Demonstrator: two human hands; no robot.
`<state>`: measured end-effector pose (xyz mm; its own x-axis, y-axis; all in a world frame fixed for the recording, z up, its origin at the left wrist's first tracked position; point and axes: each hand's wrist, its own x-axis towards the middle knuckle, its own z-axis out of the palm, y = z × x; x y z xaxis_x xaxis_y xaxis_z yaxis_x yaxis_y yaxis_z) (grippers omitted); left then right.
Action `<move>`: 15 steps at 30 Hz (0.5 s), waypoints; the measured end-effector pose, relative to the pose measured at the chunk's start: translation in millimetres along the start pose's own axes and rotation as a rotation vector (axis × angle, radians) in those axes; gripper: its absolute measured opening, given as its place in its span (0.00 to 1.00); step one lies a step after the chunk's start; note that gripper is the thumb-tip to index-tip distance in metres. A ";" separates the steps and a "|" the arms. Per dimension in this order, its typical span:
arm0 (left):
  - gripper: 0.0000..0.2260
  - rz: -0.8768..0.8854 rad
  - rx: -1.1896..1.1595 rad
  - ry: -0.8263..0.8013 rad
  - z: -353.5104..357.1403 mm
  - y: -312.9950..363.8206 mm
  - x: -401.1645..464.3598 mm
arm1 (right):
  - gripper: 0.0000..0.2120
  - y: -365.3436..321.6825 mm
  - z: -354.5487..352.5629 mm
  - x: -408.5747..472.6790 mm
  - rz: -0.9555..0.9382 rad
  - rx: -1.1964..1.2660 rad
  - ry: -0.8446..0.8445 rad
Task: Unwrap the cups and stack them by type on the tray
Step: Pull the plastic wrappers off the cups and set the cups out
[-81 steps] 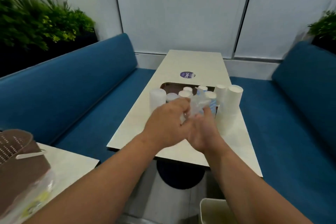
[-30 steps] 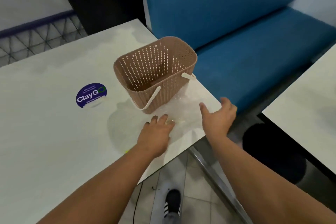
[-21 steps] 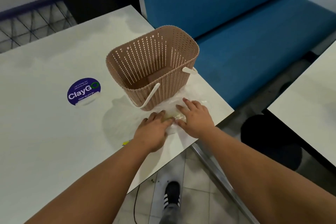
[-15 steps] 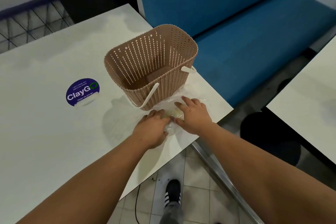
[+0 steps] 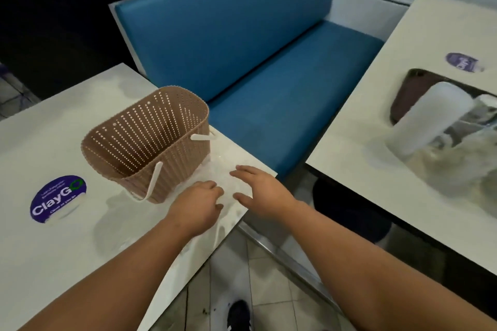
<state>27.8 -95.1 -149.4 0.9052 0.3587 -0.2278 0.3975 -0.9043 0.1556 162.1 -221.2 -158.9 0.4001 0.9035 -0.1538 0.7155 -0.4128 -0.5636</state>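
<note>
- The basket (image 5: 150, 142) stands upright near the table (image 5: 53, 250) corner and blocks the way past it.
- In front of the basket, clear plastic wrap (image 5: 226, 183) covers the corner strip; both hands (image 5: 197, 205) (image 5: 262, 191) fill it.
- Left of the basket lies bare tabletop with only a flat sticker (image 5: 57, 198).
- Right of the basket, a floor gap separates it from the bench (image 5: 269, 75).

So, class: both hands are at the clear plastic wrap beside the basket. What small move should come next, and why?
Probably let go and turn back toward the tray. The clear wrap already lies on the table beside the basket, and the right hand is open over it.
</note>
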 end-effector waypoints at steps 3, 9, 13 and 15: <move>0.17 0.051 -0.016 0.051 -7.7 40.5 19.9 | 0.25 22.6 -26.7 -27.2 0.043 0.048 0.090; 0.13 0.291 -0.154 0.232 -20.7 167.5 48.8 | 0.20 95.9 -79.1 -106.3 0.092 0.116 0.281; 0.14 0.413 -0.251 0.288 -12.8 261.3 56.9 | 0.16 151.0 -106.2 -167.4 0.169 0.209 0.431; 0.15 0.464 -0.286 0.330 -12.6 301.5 63.8 | 0.16 175.2 -120.1 -195.2 0.184 0.238 0.527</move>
<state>207.3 -342.0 -105.0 0.9733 0.0378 0.2263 -0.0644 -0.9017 0.4275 278.1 -483.8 -130.1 0.7782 0.6160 0.1225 0.4845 -0.4646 -0.7412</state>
